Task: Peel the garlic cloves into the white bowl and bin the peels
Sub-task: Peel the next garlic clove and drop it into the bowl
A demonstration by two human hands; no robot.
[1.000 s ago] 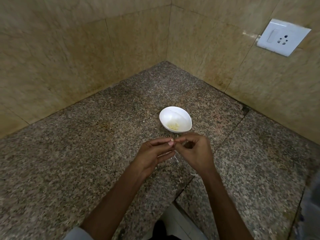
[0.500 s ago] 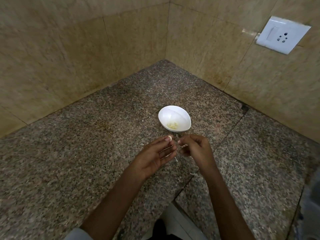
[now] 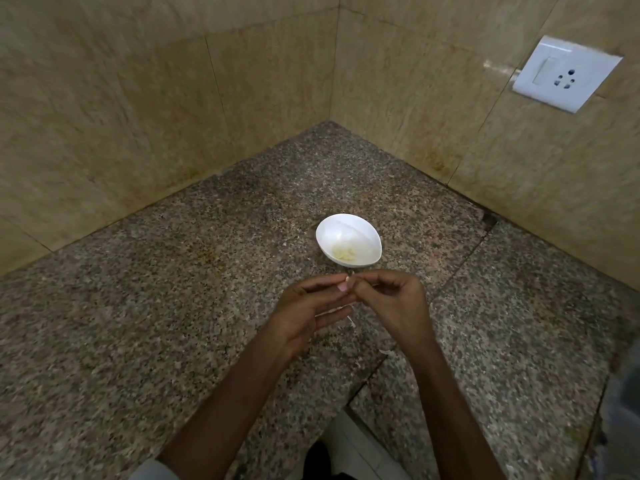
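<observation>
Nearest, the left hand [image 3: 308,308], fingers nearly straight, and the curled right hand [image 3: 393,299] met above the desk [image 3: 138,323], both pinching a tiny clove [image 3: 347,280] between their fingertips. So small a clove could slip and drop onto the speckled stone, where it would be hard to spot. Peels [image 3: 350,320] lay under the hands and might get left behind, with no bin in view. Just beyond, the bowl [image 3: 322,233] held peeled cloves [image 3: 343,253], with nothing in between. A socket [image 3: 566,72] sat on the far wall.

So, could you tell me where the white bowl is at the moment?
In the head view the white bowl sits mid-frame on the granite counter, just beyond the left hand and right hand.
</observation>
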